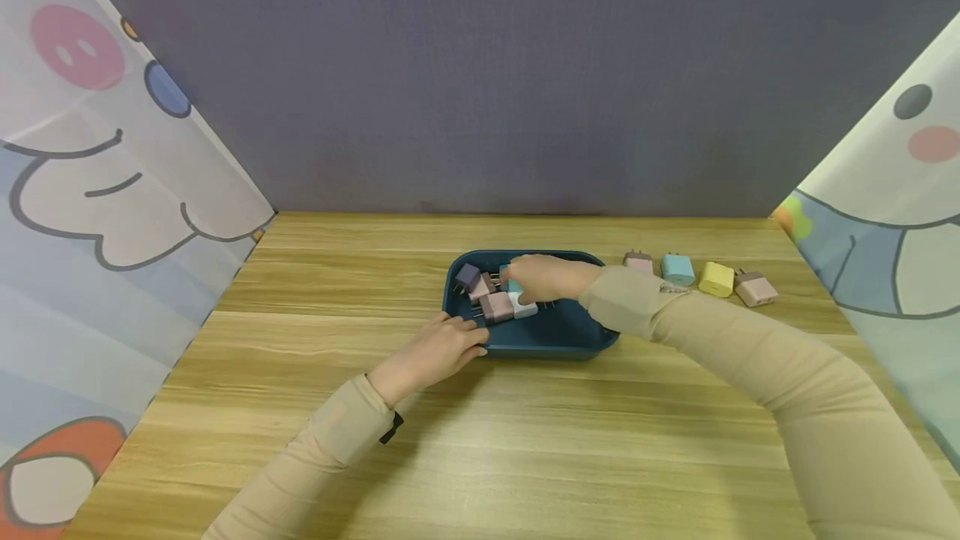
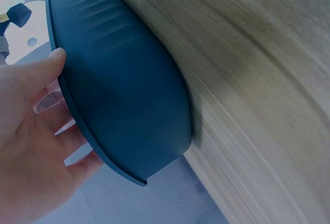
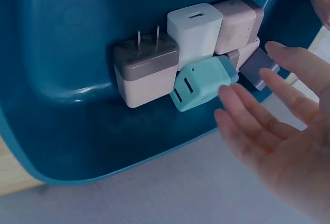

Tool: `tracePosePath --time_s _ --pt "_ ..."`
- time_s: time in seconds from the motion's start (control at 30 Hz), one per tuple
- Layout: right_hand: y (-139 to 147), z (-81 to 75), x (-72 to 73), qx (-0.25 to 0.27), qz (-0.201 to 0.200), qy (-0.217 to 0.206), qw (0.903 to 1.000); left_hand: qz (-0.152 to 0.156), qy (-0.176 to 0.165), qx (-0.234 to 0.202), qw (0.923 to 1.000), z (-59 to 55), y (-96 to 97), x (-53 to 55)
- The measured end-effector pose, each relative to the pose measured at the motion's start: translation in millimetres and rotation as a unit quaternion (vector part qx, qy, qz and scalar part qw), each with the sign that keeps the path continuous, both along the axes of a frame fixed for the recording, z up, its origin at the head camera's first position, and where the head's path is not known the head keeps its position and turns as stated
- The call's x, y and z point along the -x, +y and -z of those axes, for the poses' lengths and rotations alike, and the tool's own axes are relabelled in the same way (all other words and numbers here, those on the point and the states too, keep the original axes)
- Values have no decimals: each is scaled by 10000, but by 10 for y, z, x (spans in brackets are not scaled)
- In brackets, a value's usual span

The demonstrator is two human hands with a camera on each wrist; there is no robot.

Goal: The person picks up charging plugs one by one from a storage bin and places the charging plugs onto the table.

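A dark blue plastic bin (image 1: 562, 327) stands on the table, holding several plug chargers. My left hand (image 1: 438, 348) grips its near left rim, thumb (image 2: 50, 69) outside and fingers over the edge. My right hand (image 3: 294, 126) reaches in from the right, its fingers spread loosely beside a turquoise charger (image 3: 201, 83), with nothing visibly held. Around that lie a white charger (image 3: 195, 32), a pink-and-brown charger (image 3: 147, 72) with prongs up, another pink charger (image 3: 237, 25) and a dark purple charger (image 3: 258, 69). In the head view, my right hand hides part of the pile.
Right of the bin, a pink charger (image 1: 638, 262), a light blue charger (image 1: 678, 269), a yellow charger (image 1: 717, 279) and a pink-brown charger (image 1: 756, 287) lie in a row on the wooden table (image 1: 570, 448). A grey panel (image 1: 480, 82) stands behind, with cartoon-printed sheets at both sides.
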State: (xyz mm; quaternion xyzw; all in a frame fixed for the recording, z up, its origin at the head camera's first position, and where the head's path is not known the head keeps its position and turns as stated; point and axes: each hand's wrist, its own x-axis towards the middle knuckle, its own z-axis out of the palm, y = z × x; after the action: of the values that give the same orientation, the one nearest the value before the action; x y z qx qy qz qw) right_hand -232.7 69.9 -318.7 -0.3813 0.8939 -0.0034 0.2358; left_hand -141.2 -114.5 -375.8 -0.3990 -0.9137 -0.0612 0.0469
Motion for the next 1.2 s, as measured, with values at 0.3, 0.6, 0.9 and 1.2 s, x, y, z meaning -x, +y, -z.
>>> tracePosePath --time_s 0.3,0.6,0.9,1.2 --pt "-130 113 -15 461 -217 -95 9987 -10 -73 -15 10000 -1 -3 -10" --pt "-200 234 2 598 -316 133 9976 27 15 -28 10000 7 -7 -1" --pt "-252 277 5 518 -371 40 9980 25 122 -9 9999 6 -5 -4" --pt "-329 338 9 315 -362 51 9988 18 119 9 9999 24 -9 -8"
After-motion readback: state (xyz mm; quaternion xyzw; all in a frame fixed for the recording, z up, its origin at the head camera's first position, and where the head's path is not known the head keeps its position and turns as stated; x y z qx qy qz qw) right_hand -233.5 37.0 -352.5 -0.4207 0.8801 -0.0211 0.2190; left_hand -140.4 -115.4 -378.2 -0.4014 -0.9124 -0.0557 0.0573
